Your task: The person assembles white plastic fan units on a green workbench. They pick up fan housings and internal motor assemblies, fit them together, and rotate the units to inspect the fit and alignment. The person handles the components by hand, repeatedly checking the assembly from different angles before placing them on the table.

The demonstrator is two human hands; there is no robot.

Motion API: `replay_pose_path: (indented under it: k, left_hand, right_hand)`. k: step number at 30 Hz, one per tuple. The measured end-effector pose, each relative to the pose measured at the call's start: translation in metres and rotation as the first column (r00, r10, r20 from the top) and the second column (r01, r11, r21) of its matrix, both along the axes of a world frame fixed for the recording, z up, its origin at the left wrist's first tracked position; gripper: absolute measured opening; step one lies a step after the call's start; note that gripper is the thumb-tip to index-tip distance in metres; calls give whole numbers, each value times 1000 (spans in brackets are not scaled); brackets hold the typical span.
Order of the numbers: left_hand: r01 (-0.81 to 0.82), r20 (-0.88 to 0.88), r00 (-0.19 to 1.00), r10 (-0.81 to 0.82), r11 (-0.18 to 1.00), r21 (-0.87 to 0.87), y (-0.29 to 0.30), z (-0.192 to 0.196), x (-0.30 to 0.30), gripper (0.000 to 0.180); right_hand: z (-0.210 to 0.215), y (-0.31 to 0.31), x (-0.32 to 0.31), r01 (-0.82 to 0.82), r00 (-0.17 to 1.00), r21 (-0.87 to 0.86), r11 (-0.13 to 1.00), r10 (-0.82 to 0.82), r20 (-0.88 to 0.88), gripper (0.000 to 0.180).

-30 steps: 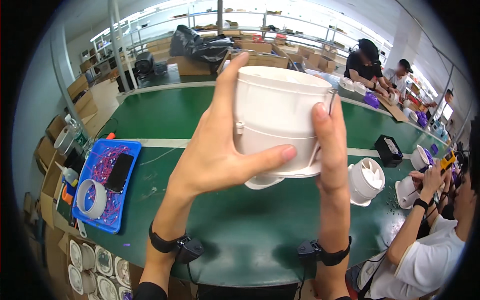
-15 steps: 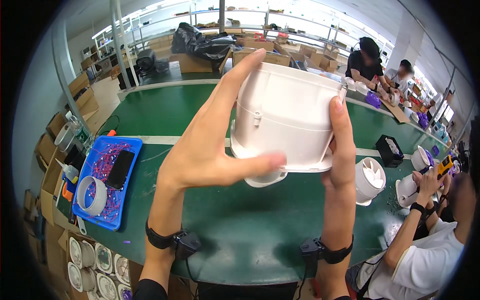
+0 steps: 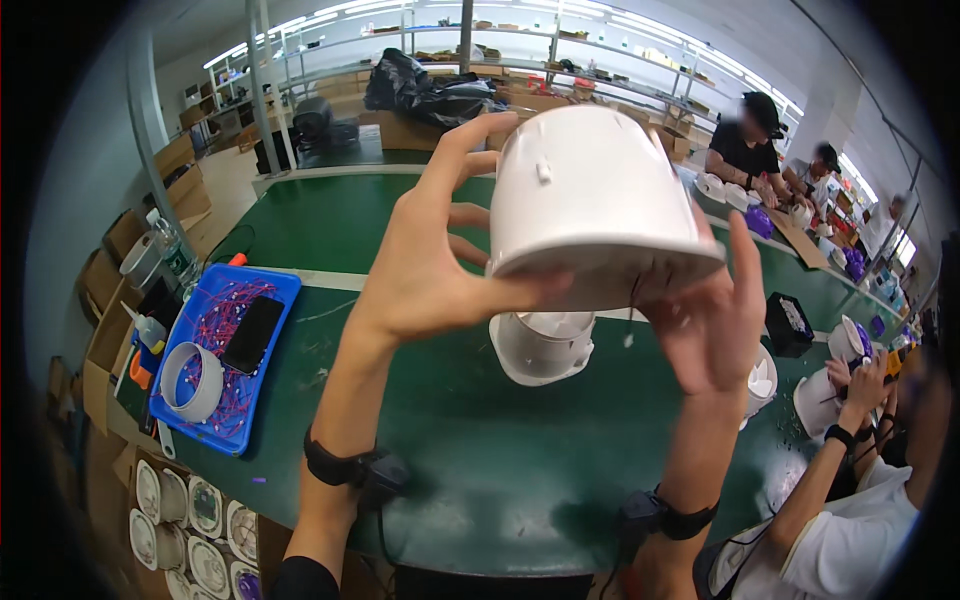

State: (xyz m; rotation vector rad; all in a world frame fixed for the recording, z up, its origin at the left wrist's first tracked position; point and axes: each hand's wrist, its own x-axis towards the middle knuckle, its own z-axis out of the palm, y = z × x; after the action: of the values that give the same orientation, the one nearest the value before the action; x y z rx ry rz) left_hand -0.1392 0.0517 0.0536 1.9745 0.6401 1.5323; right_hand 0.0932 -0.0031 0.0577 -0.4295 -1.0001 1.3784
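A white plastic fan housing is up in front of me, tilted so that part of the underside of its base flange shows. My left hand grips it from the left, thumb under the flange and fingers around the wall. At the lower right, my right hand holds the flange from beneath, one finger raised and the others blurred. A thin dark wire hangs near the right fingers. Below, a second white housing with fan blades stands on the green table, its top partly hidden.
At the left, a blue tray holds reddish wires, a black phone and a white ring. To the right are another white fan unit and a black box. A co-worker sits close on the right.
The housing has tilted, bringing its flange underside into sight. My right hand has shifted from its side wall to under the flange. The second housing below now shows more.
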Motion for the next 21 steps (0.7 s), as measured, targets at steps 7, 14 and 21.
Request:
replay_pose_path:
  k: [7,14,21]
  left_hand:
    - [338,225,934,-279,894,-294,2,2,7,69]
    - [531,390,834,-390,760,-374,-17,9,4,65]
    - [224,226,964,-144,895,-387,-20,1,13,59]
  right_hand:
    - [-6,0,-23,221,743,591,775,-527,413,88]
    - [-21,13,-18,100,799,758,645,-506,326,128]
    - [-26,25,-10,141,716,728,671,-577,393,125]
